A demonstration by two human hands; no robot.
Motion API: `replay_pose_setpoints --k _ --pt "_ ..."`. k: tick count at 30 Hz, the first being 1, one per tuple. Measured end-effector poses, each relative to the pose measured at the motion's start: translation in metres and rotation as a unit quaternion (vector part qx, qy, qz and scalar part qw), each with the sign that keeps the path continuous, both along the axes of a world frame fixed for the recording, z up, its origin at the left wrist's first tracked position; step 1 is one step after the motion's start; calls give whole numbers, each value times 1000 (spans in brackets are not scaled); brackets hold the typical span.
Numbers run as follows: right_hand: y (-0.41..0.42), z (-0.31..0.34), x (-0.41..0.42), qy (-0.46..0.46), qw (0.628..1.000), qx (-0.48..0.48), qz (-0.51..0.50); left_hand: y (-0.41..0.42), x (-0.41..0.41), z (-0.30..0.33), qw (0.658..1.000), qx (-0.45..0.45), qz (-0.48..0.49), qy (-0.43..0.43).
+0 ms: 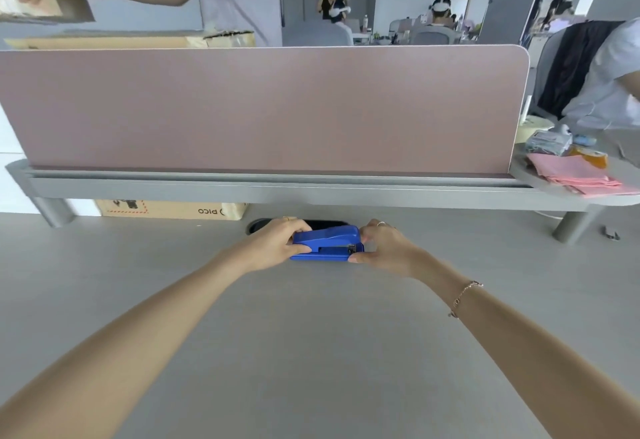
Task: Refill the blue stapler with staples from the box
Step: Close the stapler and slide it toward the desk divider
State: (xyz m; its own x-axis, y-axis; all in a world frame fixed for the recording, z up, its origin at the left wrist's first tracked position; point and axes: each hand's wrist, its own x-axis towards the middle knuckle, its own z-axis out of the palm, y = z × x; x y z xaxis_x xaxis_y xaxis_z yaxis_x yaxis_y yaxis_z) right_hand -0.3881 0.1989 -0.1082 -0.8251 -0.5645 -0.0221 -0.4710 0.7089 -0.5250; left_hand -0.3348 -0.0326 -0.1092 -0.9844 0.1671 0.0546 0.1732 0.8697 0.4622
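Two bare forearms reach forward over a grey desk (pixel 311 352). Left hand (pixel 277 246) grasps the hinge end of the blue stapler (pixel 327 242); right hand (pixel 381 246) pinches its front end. It appears closed, with no staple box visible, so refilling seems barely begun.

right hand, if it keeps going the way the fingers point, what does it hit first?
The right hand points leftward at the blue stapler, which its fingertips already touch at the front end. So the stapler comes first; past it sits the left hand, gripping the other end.
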Motion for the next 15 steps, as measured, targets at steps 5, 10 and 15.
replay_pose_setpoints --k 5,10,15 --pt "-1 -5 -9 -24 999 -22 -28 0 -13 0 1000 -4 -6 -1" --pt "-3 -9 -15 -19 999 6 -25 -3 -15 -5 1000 14 0 -6" --pt "-6 -7 -16 -16 999 22 -24 -3 -14 -7 1000 27 4 4"
